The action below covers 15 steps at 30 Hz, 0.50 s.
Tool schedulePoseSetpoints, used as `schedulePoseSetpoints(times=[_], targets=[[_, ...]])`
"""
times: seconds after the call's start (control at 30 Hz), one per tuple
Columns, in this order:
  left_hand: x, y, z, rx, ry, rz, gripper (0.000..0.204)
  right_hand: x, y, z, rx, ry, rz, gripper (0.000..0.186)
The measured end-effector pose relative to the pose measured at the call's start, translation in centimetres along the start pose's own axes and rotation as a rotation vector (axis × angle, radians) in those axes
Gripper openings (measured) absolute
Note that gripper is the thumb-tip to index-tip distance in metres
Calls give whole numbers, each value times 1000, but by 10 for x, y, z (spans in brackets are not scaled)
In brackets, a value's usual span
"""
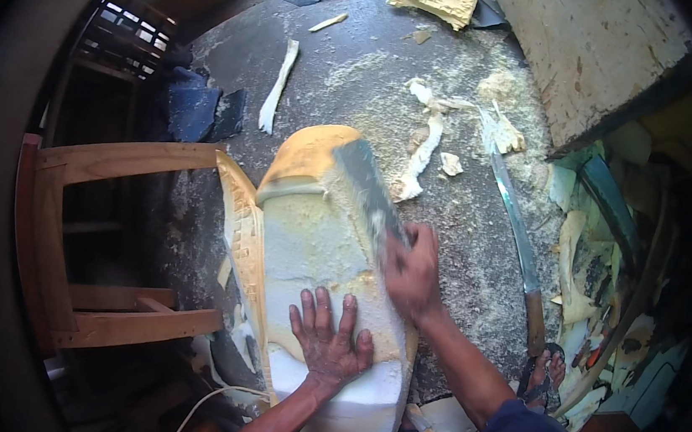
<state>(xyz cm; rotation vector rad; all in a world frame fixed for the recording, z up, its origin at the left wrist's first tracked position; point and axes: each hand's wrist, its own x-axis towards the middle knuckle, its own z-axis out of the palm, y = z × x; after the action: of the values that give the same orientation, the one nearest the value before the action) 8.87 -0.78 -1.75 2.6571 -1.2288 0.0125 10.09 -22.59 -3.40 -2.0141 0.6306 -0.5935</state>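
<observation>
A long foam seat pad (310, 237), yellow at its rounded far end and whitish along the top, lies lengthwise in front of me. My left hand (331, 343) rests flat on its near part, fingers spread. My right hand (411, 275) is closed round the near end of a flat grey scraping tool (366, 186), blurred by motion. The tool lies slantwise along the pad's right edge, its far end by the yellow part; its exact kind is unclear. Foam crumbs cling beside it. A shaped yellow edge (244, 235) with a block pattern runs down the pad's left side.
Right of the pad lies a long knife (516, 225) with a wooden handle. Foam scraps (424, 153) and dust cover the dark floor (335, 80). A wooden frame (136, 162) stands left, a worn wooden slab (590, 56) far right. My foot (547, 372) is near the knife handle.
</observation>
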Motion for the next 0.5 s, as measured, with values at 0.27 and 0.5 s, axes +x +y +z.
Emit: schedulePoseSetpoints(times=[0.27,0.5], targets=[[3,0,0,3,34,23,65,4,-10,-2,-46,8,-88,30],[3,-1,1,-1,42,29,64,1,-6,7,61,70,-214,30]])
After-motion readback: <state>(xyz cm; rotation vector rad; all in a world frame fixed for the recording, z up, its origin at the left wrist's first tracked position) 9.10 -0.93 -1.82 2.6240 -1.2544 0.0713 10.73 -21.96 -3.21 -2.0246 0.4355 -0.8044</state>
